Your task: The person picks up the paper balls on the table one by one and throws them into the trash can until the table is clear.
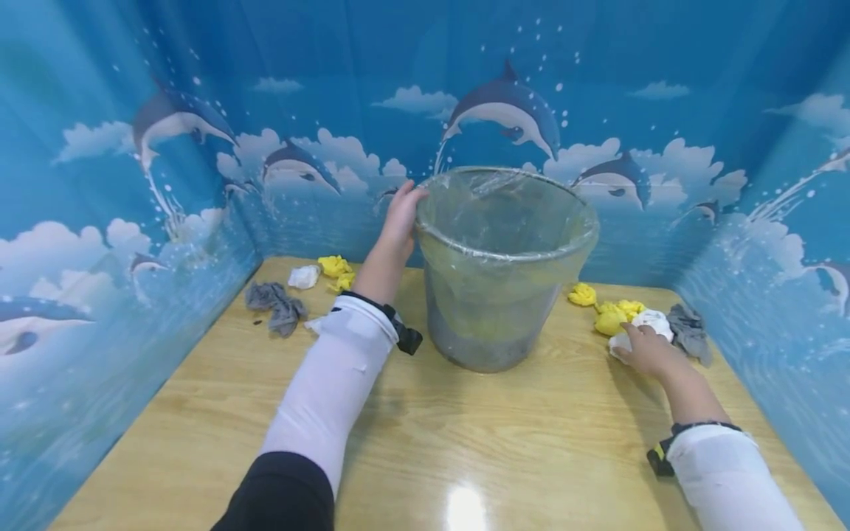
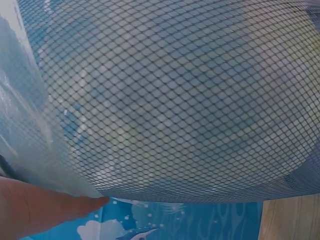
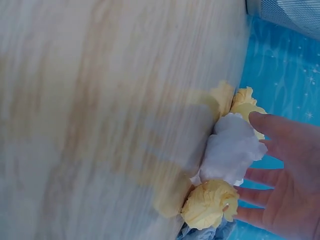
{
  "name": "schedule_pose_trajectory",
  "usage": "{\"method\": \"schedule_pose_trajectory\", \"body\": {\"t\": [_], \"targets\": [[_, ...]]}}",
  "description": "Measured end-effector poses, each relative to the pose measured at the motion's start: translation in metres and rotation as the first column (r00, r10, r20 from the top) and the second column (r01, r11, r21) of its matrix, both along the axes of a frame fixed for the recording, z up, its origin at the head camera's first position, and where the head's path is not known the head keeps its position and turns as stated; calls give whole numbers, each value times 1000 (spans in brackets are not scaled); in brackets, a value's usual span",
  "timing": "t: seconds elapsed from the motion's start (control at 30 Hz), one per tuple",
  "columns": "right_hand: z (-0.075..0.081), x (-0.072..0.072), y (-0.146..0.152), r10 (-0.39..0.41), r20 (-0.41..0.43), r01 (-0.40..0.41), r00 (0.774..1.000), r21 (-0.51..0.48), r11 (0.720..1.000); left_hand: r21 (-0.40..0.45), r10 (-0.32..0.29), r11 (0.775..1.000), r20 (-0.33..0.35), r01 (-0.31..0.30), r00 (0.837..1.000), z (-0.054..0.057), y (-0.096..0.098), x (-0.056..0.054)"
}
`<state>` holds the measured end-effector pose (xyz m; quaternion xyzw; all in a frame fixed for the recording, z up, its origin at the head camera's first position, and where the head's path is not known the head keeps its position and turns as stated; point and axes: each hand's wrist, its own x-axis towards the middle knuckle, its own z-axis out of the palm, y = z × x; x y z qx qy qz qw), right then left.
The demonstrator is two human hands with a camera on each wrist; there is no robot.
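A mesh waste bin (image 1: pixel 494 317) with a clear plastic liner (image 1: pixel 564 243) folded over its rim stands on the table. My left hand (image 1: pixel 401 214) holds the bin by the left side of its rim, and one digit (image 2: pixel 55 205) shows against the liner's edge in the left wrist view. On the right, my right hand (image 1: pixel 651 352) reaches over a crumpled white paper (image 3: pixel 231 150), its fingers spread and fairly straight around it. Crumpled yellow paper (image 3: pixel 210 204) lies beside the white one, with more yellow pieces (image 1: pixel 614 316) and a grey crumpled piece (image 1: pixel 689 332) close by.
Left of the bin lie another grey crumpled piece (image 1: pixel 275 306), a white one (image 1: pixel 304 276) and yellow ones (image 1: pixel 334 265), partly behind my left forearm. Dolphin-printed curtains (image 1: pixel 372 88) enclose the wooden table (image 1: pixel 425 442) at the back and both sides.
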<state>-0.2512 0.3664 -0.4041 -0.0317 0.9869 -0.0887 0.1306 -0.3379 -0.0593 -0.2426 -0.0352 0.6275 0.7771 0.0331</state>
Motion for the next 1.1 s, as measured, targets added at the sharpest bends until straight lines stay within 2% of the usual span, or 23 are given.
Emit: {"method": "schedule_pose_trajectory", "body": {"t": [0.23, 0.43, 0.67, 0.83, 0.9, 1.1], "targets": [[-14, 3, -1, 24, 4, -24, 1000, 16, 1000, 86, -29, 996, 21, 27, 999, -14, 1, 1], [-10, -3, -1, 51, -42, -50, 998, 28, 998, 140, -33, 989, -39, 38, 999, -13, 1, -1], [-10, -2, 4, 58, -4, -58, 998, 15, 998, 123, -77, 989, -53, 83, 996, -13, 7, -6], [-12, 0, 2, 104, -79, -103, 991, 19, 995, 130, -96, 986, -63, 104, 993, -14, 7, -6], [-11, -1, 0, 123, -96, -122, 988, 23, 992, 128, -87, 987, -62, 94, 994, -13, 7, -7], [-9, -4, -4, 132, -53, -128, 990, 74, 989, 94, -62, 993, -44, 66, 997, -12, 4, -6]]}}
